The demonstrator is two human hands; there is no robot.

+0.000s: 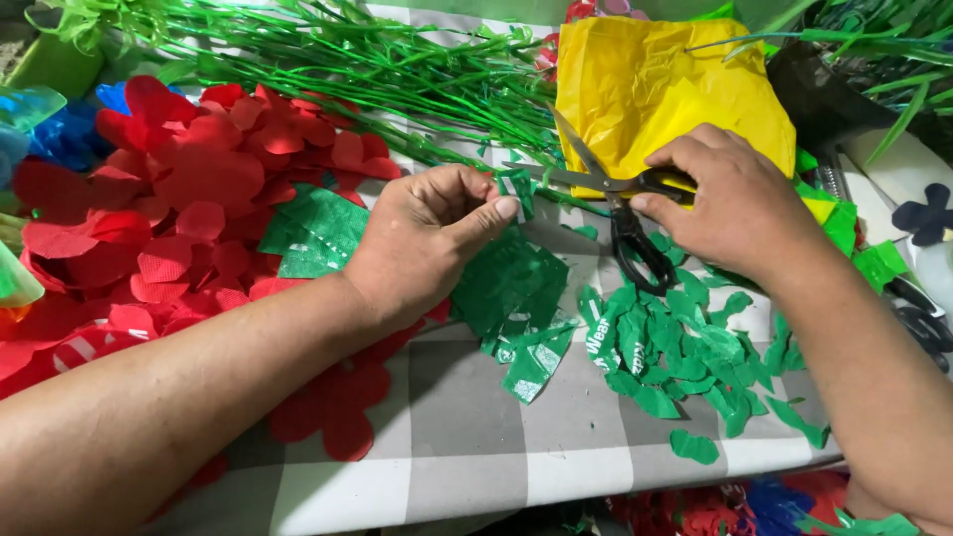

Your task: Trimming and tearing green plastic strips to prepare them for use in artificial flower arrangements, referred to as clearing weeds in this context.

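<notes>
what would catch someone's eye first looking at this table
The heap of red crinkled paper petals at left strikes first, then the bright yellow crumpled plastic sheet at top centre. Between them, the right hand works black-handled scissors towards a green paper scrap pinched by the left hand.

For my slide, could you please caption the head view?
Right hand works scissors on green plastic pinched by left hand.
</notes>
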